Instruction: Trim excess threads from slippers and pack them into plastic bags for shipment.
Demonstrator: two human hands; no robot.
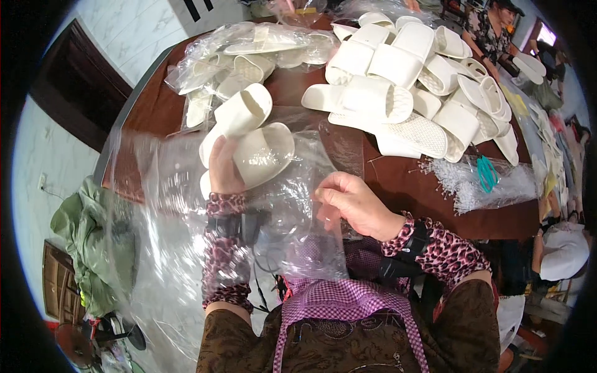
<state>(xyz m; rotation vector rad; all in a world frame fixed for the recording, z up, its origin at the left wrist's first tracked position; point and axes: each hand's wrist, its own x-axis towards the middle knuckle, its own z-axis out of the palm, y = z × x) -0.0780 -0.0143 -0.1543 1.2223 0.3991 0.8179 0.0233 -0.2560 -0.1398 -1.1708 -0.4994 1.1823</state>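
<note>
My left hand [225, 166] is closed on a pair of white slippers [266, 155], its fingers at their inner edges. A large clear plastic bag [165, 242] spreads around that hand and forearm, which show through the film. Whether the slippers lie wholly inside the bag I cannot tell. To the right, my right hand [356, 202] pinches the bag's edge between thumb and fingers. The slippers are tilted, toes pointing away from me, over the brown tabletop [348, 146].
Loose white slippers [401, 59] are heaped at the far right. Slippers in clear bags [261, 40] lie at the far left. Nearer right are white plastic fasteners [463, 189] and teal-handled scissors [487, 174]. Another person [491, 31] works at the upper right. Green cloth [93, 242] hangs at left.
</note>
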